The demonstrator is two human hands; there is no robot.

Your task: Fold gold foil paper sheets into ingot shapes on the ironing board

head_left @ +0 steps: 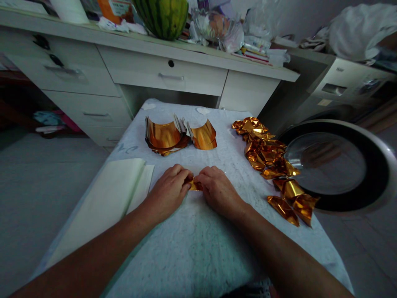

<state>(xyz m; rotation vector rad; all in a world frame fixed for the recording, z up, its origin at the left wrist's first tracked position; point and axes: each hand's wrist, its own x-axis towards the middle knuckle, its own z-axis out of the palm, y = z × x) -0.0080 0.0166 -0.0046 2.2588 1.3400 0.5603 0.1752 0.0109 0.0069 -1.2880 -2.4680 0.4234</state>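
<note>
While both hands (171, 188) (219, 191) pinch its sides, the gold foil piece (195, 186) shows as a small, shiny strip.

Folded foil pieces (265, 151) crowd the right; near cloth (186, 252) offers passage.

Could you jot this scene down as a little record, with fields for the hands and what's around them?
Left grip: on the left end of a small gold foil piece
Right grip: on its right end
Beyond them: curved gold sheets, stacked
Right side: folded gold pieces
Left side: white sheets
Underneath: pale cloth
Back counter: green striped watermelon
</note>
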